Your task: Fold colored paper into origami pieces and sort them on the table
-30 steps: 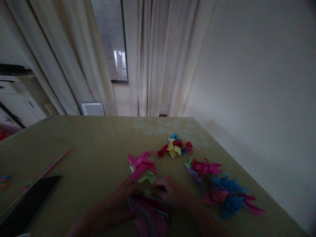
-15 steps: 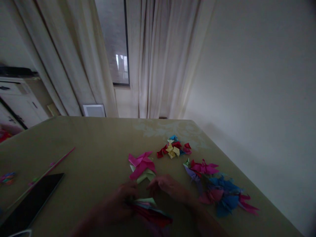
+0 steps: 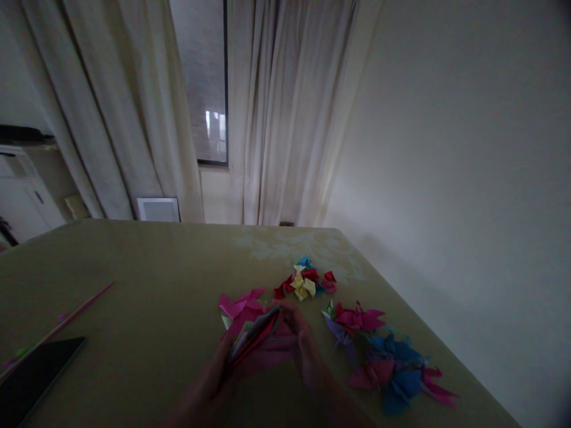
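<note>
A stack of folded coloured paper (image 3: pixel 265 348), pink in front with red, green and white edges behind, is held upright just above the table. My left hand (image 3: pixel 219 368) is closed on its left side, with the fingers partly in shadow. On the right side and upper corner, my right hand (image 3: pixel 304 342) grips the same stack. Just behind it lies a pink folded paper pinwheel shape (image 3: pixel 241 306) with a pale green one (image 3: pixel 226 321) partly under it; the stack and my hands hide some of both.
Small folded paper pieces (image 3: pixel 304 285) in yellow, red and blue lie farther back. At right is a heap of folded paper figures (image 3: pixel 401 386), mostly blue and pink. A dark flat tablet-like device (image 3: pixel 44 374) and a thin pink-green stick (image 3: pixel 75 312) lie left. A wall borders the table (image 3: pixel 147 267).
My right hand has come from beyond the stack to grip its right side. The paper has turned upright and fanned, with its pink face showing. The view has shifted slightly.
</note>
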Demonstrator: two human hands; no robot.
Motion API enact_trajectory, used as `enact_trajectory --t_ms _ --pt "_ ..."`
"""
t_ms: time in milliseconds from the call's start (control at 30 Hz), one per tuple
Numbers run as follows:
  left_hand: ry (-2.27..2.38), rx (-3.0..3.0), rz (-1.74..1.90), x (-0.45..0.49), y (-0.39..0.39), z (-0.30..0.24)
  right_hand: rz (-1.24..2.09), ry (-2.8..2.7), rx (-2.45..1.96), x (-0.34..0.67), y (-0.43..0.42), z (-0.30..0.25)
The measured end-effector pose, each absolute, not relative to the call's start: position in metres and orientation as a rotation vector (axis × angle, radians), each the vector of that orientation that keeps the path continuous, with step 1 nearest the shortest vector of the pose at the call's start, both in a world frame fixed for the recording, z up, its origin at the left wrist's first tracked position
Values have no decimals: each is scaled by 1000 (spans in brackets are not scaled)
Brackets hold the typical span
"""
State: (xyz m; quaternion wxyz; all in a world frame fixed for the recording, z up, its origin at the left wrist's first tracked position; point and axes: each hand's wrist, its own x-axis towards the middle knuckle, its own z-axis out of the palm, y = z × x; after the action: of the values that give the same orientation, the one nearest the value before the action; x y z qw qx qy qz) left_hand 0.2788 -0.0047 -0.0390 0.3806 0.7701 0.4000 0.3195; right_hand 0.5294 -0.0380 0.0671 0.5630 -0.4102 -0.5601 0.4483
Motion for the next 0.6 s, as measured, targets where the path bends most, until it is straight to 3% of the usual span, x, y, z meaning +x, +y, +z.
enact_trajectory --t_ms 600 --pt "1098 2147 735 298 -15 -10 578 -1821 -918 519 -57 74"
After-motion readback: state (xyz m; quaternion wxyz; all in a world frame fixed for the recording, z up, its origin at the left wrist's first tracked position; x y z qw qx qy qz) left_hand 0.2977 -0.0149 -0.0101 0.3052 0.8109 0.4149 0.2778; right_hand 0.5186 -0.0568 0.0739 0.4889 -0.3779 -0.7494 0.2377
